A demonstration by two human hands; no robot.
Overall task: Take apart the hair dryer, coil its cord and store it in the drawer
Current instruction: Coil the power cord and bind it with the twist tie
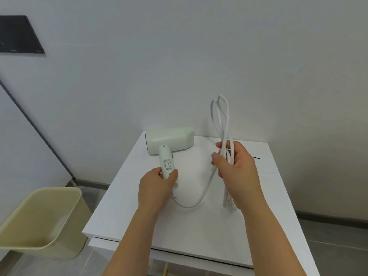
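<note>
My left hand (157, 186) has its fingers (172, 174) clenched round the handle of the pale green plastic hair dryer (169, 142), lying on the white table (199, 232). My right hand (237, 168) grips the looped white rubber cord (221, 116), upright above the table.

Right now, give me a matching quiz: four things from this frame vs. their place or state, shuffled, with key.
Things:
1. dryer
2. cord
3. bin
4. drawer

Places/states:
A. on the floor, left of the cabinet
B. looped in the right hand
C. slightly open under the cabinet top
D. lying on the cabinet top, handle held by the left hand

Pairs: 1-D, 2-B, 3-A, 4-C
</note>
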